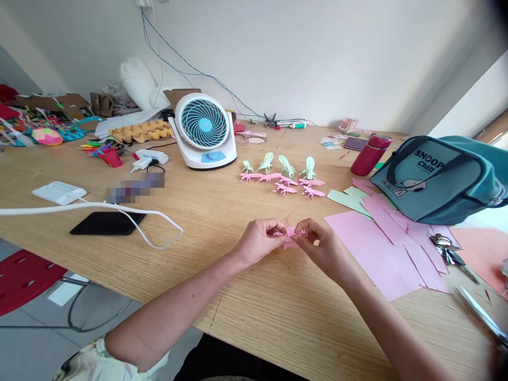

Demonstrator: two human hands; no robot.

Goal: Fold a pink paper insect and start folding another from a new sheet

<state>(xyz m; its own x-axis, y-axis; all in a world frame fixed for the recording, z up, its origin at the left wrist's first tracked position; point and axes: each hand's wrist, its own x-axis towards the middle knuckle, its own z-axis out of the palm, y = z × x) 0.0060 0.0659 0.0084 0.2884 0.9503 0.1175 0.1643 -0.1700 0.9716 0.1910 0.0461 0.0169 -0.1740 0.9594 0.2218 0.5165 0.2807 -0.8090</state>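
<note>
A small piece of folded pink paper point(291, 244) is pinched between both hands above the middle of the table. My left hand point(260, 239) grips its left side with thumb and fingers, and my right hand point(322, 244) has hold of its right side. Fingertips cover part of the folds. Beyond the hands stand several folded pink paper insects point(284, 188) in loose rows. Behind those are several pale green paper insects point(286, 166), standing taller.
Right of my hands lie pink paper sheets point(369, 248), green strips point(349, 201), keys point(443, 241) and scissors point(482, 312). A teal bag point(440, 180) and red flask point(370, 156) stand behind. A white fan point(204, 132) sits at the back; a white cable point(99, 205) crosses the left.
</note>
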